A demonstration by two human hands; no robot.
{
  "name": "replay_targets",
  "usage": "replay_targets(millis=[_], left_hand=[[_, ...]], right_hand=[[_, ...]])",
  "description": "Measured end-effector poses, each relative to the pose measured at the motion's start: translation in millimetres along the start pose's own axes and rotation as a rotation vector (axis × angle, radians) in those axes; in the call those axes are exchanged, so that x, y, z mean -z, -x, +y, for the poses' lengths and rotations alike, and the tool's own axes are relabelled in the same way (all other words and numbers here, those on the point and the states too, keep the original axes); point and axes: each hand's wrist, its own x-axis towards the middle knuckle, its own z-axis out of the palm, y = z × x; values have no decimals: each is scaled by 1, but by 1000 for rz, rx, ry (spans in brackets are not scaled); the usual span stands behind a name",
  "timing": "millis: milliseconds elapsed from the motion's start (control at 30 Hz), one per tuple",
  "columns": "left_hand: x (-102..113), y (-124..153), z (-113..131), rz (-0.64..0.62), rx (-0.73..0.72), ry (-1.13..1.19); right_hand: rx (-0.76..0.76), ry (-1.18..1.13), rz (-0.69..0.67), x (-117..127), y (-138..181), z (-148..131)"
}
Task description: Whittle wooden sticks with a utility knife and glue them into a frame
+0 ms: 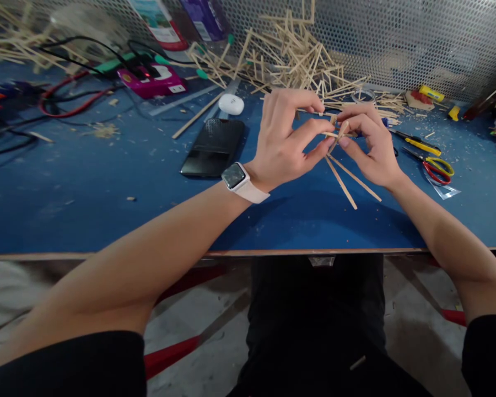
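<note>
Above the blue tabletop, my left hand (287,135) and my right hand (367,143) come together on a small frame of thin wooden sticks (341,182). The thumb and index finger of my left hand pinch one side of it. On the other side, my right thumb and fingers grip the sticks near their crossing. Two long sticks splay downward toward me from this crossing. Fingers hide part of the joint. A watch with a pale band (244,182) is on my left wrist, close to a black phone (214,148) lying on the table.
A heap of loose sticks (293,55) lies behind my hands against the perforated metal panel (397,33). Scissors (436,168) and a yellow cutter (421,144) rest at right. A white earbud case (231,103), a magenta power box (152,81) and cables occupy the left.
</note>
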Motion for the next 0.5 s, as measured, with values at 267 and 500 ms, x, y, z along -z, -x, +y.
replay_targets(millis=[267, 500], left_hand=[[-2, 3, -3, 58, -198, -82], [-4, 3, -2, -12, -37, 20]], right_hand=[[-92, -74, -17, -5, 0, 0], [-94, -66, -10, -6, 0, -3]])
